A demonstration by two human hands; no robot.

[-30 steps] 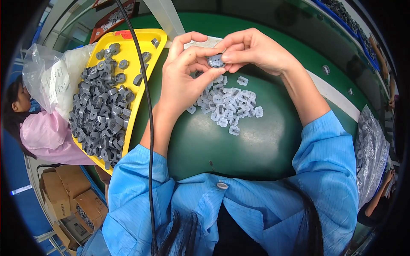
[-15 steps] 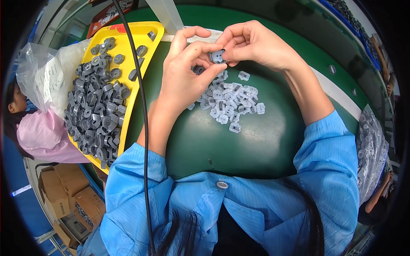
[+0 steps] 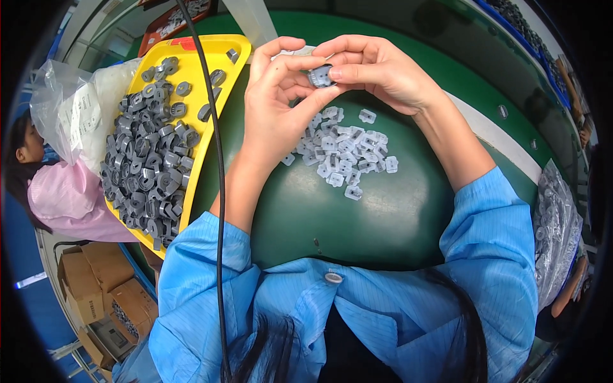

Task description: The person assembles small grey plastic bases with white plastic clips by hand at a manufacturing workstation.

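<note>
Over the far part of the green table, both hands meet at a small grey plastic housing with a paler inner face. My left hand pinches it from the left, its thumb beneath and fingers bent around. From the right, my right hand grips the same housing between thumb and fingers. A bit of another dark grey part peeks out inside my left palm, mostly hidden. Below the hands lies a loose pile of small translucent plastic pieces.
A yellow tray at the left bears many dark grey housings. A black cable hangs across the view. Clear plastic bags and a person in pink are further left, cardboard boxes below. Another bag lies right.
Both hands have shifted slightly away from me with the housing. It has turned, so that more of its grey side wall shows. The pile and tray look the same.
</note>
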